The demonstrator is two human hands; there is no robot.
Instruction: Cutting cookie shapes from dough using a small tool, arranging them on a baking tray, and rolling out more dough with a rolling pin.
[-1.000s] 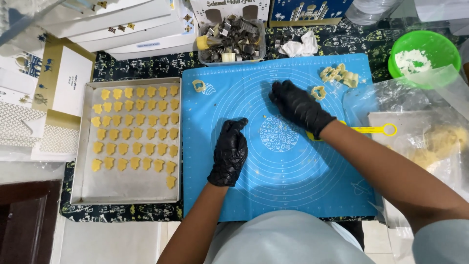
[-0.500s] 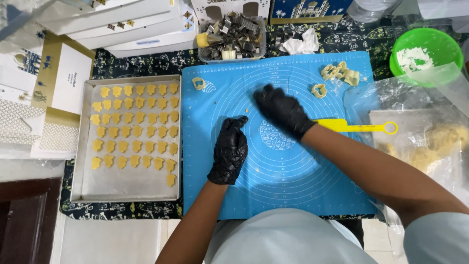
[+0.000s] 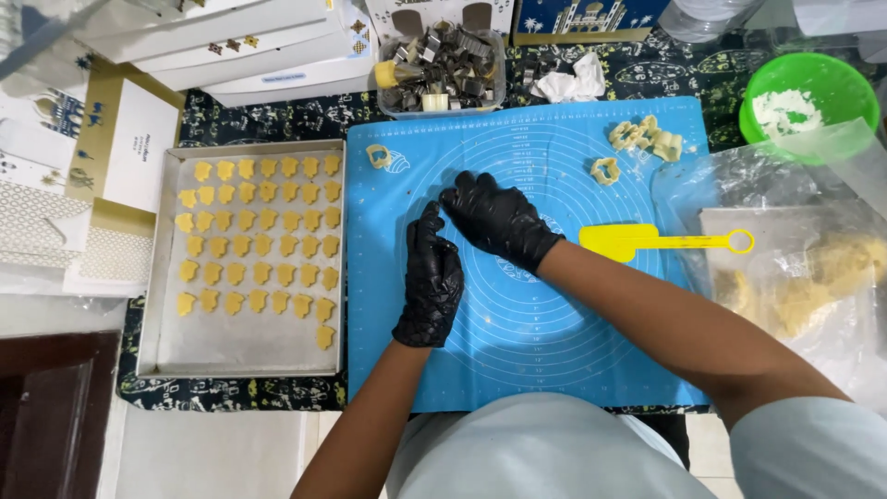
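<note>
Both hands wear glossy black gloves, the left hand (image 3: 430,282) and the right hand (image 3: 497,220) alike, over a bright blue baking mat (image 3: 517,351) printed with fine pale concentric circles and ruled lines. A vivid yellow spatula (image 3: 647,241) lies on that blue. The cut dough shapes (image 3: 259,236) are pale golden yellow against the dull silver-grey baking tray (image 3: 242,356). The bowl (image 3: 836,88) is bright green with white powder inside. The cutters (image 3: 442,57) in their clear tub are dark metallic grey. The desk (image 3: 277,120) wears a black cloth with a pale greenish line pattern, and the boxes (image 3: 268,46) are white.
</note>
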